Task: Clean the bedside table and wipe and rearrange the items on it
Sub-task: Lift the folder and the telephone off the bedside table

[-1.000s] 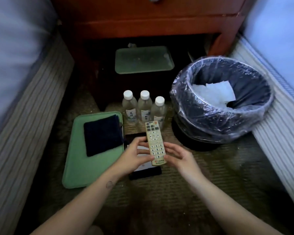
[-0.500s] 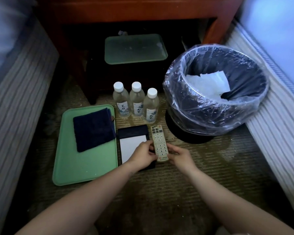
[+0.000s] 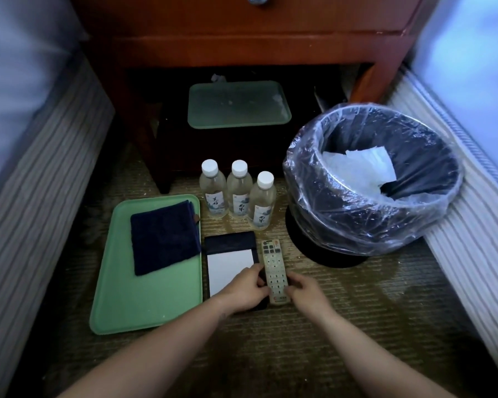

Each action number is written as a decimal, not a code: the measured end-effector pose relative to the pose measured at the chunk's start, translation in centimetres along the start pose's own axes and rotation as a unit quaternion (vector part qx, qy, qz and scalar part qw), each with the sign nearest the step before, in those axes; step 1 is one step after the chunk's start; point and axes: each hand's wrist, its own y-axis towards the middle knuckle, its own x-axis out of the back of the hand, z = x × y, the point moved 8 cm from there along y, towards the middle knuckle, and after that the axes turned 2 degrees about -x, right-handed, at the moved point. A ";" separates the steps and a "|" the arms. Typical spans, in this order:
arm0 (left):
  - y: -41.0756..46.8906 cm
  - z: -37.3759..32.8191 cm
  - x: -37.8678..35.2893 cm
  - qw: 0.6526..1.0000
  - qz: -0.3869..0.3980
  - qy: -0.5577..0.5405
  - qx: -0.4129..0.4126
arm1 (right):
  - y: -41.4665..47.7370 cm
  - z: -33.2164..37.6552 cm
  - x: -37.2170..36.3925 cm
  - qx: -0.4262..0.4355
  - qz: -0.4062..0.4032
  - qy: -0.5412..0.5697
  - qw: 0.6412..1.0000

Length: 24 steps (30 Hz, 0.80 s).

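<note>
A beige remote control (image 3: 274, 267) lies flat on the carpet beside a black notepad holder with white paper (image 3: 230, 267). My left hand (image 3: 243, 290) and my right hand (image 3: 306, 290) hold the remote's near end from either side, fingers curled against its edges. Left of the notepad a green tray (image 3: 144, 294) carries a folded dark blue cloth (image 3: 163, 238). Three water bottles (image 3: 239, 193) with white caps stand in a row behind the notepad. The red-brown bedside table (image 3: 250, 38) stands at the back.
A second green tray (image 3: 239, 104) sits on the table's dark lower shelf. A black bin lined with clear plastic (image 3: 371, 179), holding white tissue, stands at the right. Striped bed bases flank both sides of the carpet.
Both hands brought the remote down from mid-air and laid it on the carpet next to the notepad. The camera view tilted up a little.
</note>
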 end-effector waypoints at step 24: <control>-13.9 -27.2 50.1 0.716 -0.562 -0.089 -0.404 | -10.6 55.0 6.3 0.586 -0.130 0.094 0.795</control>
